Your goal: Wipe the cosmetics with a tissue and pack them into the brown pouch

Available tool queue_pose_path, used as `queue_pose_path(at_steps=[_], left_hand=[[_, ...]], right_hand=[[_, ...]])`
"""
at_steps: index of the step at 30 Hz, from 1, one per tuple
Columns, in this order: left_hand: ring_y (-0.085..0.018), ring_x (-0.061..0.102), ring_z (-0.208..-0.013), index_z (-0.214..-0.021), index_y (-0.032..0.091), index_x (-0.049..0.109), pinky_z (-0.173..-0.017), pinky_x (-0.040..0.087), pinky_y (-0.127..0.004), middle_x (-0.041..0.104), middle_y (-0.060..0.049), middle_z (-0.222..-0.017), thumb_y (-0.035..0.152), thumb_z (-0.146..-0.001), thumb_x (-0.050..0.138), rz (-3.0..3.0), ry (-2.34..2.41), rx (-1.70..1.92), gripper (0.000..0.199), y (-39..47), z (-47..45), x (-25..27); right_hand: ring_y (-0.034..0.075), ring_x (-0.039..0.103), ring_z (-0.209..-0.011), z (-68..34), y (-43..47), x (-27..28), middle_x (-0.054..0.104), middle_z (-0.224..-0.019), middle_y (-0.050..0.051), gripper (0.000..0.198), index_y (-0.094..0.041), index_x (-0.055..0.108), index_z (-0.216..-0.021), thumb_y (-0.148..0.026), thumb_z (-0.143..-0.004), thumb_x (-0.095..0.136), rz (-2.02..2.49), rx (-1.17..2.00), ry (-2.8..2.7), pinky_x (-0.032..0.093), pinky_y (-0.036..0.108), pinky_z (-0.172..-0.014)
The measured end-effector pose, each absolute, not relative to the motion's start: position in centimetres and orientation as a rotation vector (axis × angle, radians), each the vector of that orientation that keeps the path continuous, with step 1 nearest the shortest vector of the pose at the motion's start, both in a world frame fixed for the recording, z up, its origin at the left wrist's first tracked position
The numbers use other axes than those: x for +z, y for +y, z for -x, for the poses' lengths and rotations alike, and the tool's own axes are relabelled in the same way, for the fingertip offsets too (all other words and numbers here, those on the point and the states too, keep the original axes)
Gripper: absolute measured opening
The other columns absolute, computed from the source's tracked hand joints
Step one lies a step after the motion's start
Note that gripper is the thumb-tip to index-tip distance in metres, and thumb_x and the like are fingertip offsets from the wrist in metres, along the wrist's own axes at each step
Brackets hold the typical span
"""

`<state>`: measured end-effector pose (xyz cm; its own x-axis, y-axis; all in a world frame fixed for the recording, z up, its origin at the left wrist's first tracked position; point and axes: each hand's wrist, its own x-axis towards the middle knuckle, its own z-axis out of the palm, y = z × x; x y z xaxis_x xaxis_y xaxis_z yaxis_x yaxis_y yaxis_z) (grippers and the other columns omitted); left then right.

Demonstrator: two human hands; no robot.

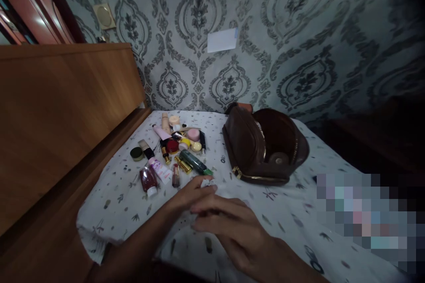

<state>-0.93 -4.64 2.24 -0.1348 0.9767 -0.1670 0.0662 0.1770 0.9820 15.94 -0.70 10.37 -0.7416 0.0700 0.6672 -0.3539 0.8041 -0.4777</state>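
My left hand (195, 193) is low over the patterned sheet, thumb and forefinger curled round a small white crumpled piece (207, 182). Whether that is tissue or a fold of the sheet I cannot tell. My right hand (235, 223) is just in front, fingers loosely bent and apart, the tips close to the left hand. Beyond them lie a green-capped dark bottle (194, 162), a gold tube (183, 165), a lipstick (175, 175), a pink-and-white tube (160, 170) and a dark red bottle (148, 180). To the right, a brown cosmetic bag (244, 146) gapes, unzipped.
More cosmetics cluster behind, among them a pink-lidded jar (193, 134), a red round case (172, 146) and a dark green-lidded jar (136, 154). A wooden panel (66, 110) borders the sheet (119, 216) at left. The papered wall (199, 75) stands behind. A pixelated patch covers the right.
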Motion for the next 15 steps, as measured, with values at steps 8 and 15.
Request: queue_pose_path(at_steps=[8,15], left_hand=[[-0.016,0.053,-0.078,-0.097,0.019,0.067,-0.074,0.043,-0.026,0.058,0.002,-0.079,0.021,-0.073,0.051,-1.181,1.504,1.298,0.028,-3.1,2.1,2.6],[-0.014,0.046,-0.065,-0.071,0.018,0.061,-0.063,0.036,-0.025,0.054,0.002,-0.067,0.021,-0.068,0.047,-1.276,1.614,1.305,0.015,-3.7,5.3,3.9]], right_hand=[[0.013,0.066,-0.089,-15.5,1.3,4.5,0.067,-0.100,0.006,0.040,-0.020,0.064,-0.103,0.004,-0.086,0.037,-0.080,0.921,-2.242,0.054,0.022,-0.074],[0.014,0.066,-0.082,-14.1,2.0,2.1,0.067,-0.094,0.005,0.037,-0.020,0.068,-0.092,0.003,-0.081,0.040,0.004,1.046,-2.256,0.053,0.024,-0.073]])
